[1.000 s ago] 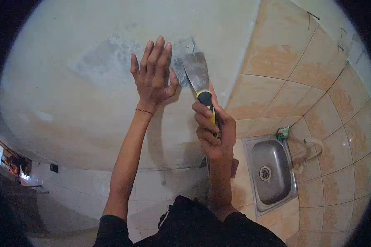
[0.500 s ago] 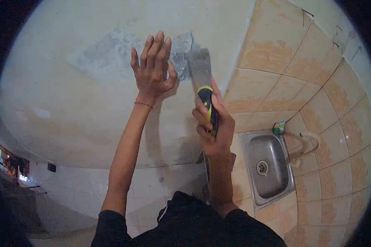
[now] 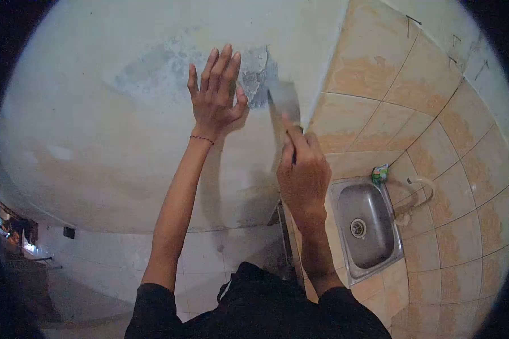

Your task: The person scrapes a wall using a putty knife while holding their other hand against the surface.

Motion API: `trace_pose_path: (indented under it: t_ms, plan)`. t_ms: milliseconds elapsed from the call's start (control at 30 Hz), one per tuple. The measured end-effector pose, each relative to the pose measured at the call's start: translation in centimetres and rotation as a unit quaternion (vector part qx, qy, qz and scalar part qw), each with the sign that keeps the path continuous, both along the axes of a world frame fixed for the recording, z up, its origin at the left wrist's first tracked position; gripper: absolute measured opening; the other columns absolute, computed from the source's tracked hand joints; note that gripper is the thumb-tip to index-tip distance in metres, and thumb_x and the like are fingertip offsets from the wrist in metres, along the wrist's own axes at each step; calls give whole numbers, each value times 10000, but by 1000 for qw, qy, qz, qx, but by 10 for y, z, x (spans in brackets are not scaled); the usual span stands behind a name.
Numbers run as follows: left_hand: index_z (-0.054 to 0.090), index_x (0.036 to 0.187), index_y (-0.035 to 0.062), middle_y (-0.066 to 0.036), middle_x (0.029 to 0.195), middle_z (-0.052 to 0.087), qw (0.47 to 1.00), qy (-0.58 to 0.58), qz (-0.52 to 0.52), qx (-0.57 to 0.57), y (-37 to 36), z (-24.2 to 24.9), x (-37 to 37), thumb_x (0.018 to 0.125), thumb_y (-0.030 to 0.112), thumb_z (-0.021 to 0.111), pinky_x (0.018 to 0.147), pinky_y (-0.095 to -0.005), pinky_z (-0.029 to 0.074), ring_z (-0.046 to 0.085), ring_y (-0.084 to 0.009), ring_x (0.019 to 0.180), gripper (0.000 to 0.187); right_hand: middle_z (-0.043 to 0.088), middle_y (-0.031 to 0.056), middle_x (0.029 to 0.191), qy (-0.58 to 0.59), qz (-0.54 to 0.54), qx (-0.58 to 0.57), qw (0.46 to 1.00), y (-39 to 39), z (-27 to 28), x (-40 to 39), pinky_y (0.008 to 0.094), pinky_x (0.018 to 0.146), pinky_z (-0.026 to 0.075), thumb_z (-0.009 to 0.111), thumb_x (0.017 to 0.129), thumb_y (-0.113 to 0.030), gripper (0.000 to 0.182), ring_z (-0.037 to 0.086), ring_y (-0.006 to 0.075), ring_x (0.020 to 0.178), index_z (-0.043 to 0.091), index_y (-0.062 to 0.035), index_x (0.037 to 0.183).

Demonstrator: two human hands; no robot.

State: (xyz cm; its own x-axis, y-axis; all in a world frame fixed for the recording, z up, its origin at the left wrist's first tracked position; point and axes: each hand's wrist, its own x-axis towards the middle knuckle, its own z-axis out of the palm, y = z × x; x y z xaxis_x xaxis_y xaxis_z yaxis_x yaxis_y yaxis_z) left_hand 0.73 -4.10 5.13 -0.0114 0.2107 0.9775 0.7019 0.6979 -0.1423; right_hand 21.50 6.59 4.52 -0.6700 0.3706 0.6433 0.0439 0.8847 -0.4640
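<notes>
My left hand [image 3: 215, 96] lies flat against the pale wall [image 3: 136, 164], fingers spread, over a grey patch [image 3: 152, 70] where the paint is gone. In my right hand [image 3: 304, 169] is a putty knife [image 3: 287, 100], its wide metal blade angled up to the wall. The blade is a little blurred, and my fingers and the back of my hand hide most of the handle. Left of the blade, a ragged piece of loose paint [image 3: 255, 73] edges a darker bare area.
A steel sink [image 3: 370, 226] is set in the tiled counter at the right, with a green packet [image 3: 380, 173] at its back corner and a pale tap [image 3: 421, 189] beside it. Orange-beige tiles [image 3: 362, 121] meet the painted wall. Nails [image 3: 414, 20] stick out at upper right.
My right hand has turned over, bringing its back into view, and the putty knife's blade has moved down and right. My left hand stays flat on the wall.
</notes>
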Motion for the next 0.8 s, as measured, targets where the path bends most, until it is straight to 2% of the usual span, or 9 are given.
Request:
trace_pose_path:
  t_ms: [67, 267, 367, 467, 567, 667, 733, 767, 800]
  plan:
    - [507, 1457, 181, -17, 1529, 469, 1000, -6, -1, -3, -1, 0, 2, 858, 257, 477, 1244, -477, 63, 383, -199, 1444, 605, 587, 172, 994, 98, 20, 2, 995, 1, 9, -13, 450, 614, 540, 557, 941, -79, 445, 658, 376, 776, 597, -167, 1375]
    - [498, 1464, 181, -19, 1531, 464, 1000, -2, 17, -13, -1, -3, 0, 866, 264, 473, 1244, -483, 62, 374, -200, 1449, 605, 595, 184, 991, 57, 39, 33, 997, 7, -14, -8, 452, 579, 534, 562, 934, -76, 446, 648, 371, 746, 584, -147, 1374]
    - [494, 1467, 182, -15, 1536, 457, 1000, -8, 15, -16, -1, -4, 0, 857, 264, 485, 1246, -483, 57, 367, -199, 1453, 616, 594, 179, 995, 77, 18, 8, 997, 6, 2, -20, 457, 610, 542, 571, 928, -79, 462, 655, 364, 753, 574, -146, 1386]
    - [492, 1469, 194, -5, 1535, 459, 1000, 4, 15, -11, 0, -3, -1, 841, 281, 492, 1248, -492, 74, 390, -190, 1436, 635, 581, 160, 982, 71, -9, 39, 997, 7, -12, -19, 461, 626, 546, 567, 932, -90, 486, 662, 359, 768, 548, -155, 1413]
    - [492, 1467, 173, -26, 1534, 461, 1000, 8, 16, -13, 0, -3, -2, 839, 262, 496, 1248, -487, 58, 383, -207, 1445, 634, 580, 153, 987, -87, -28, 15, 996, 6, -25, 6, 453, 616, 549, 575, 926, -103, 525, 659, 357, 755, 514, -151, 1445]
    - [507, 1454, 182, -22, 1525, 472, 1000, 14, 24, -11, 1, -3, -5, 837, 283, 484, 1250, -491, 61, 387, -203, 1443, 625, 576, 121, 929, 73, 60, -14, 995, 23, -43, -1, 383, 549, 539, 567, 966, -173, 554, 646, 279, 676, 441, -141, 1504]
    - [518, 1445, 189, -19, 1518, 480, 999, 19, 29, -8, 2, -4, -5, 833, 301, 478, 1251, -494, 65, 394, -199, 1437, 623, 575, 105, 927, 44, 207, -286, 935, 25, -31, 3, 302, 486, 501, 533, 998, -186, 548, 595, 182, 600, 406, -145, 1529]
    - [522, 1442, 185, -24, 1516, 482, 999, 22, 29, -8, 3, -4, -4, 832, 301, 480, 1252, -493, 62, 394, -202, 1437, 623, 575, 97, 926, 30, 273, -413, 868, 26, -25, 5, 262, 455, 482, 516, 1014, -193, 545, 570, 134, 563, 388, -147, 1541]
    - [525, 1439, 182, -29, 1514, 485, 999, 26, 31, -6, 3, -3, -4, 830, 301, 481, 1253, -492, 59, 395, -205, 1437, 622, 557, 88, 904, 32, 338, -487, 805, 29, -24, 4, 234, 417, 431, 508, 1020, -207, 566, 517, 104, 525, 342, -143, 1557]
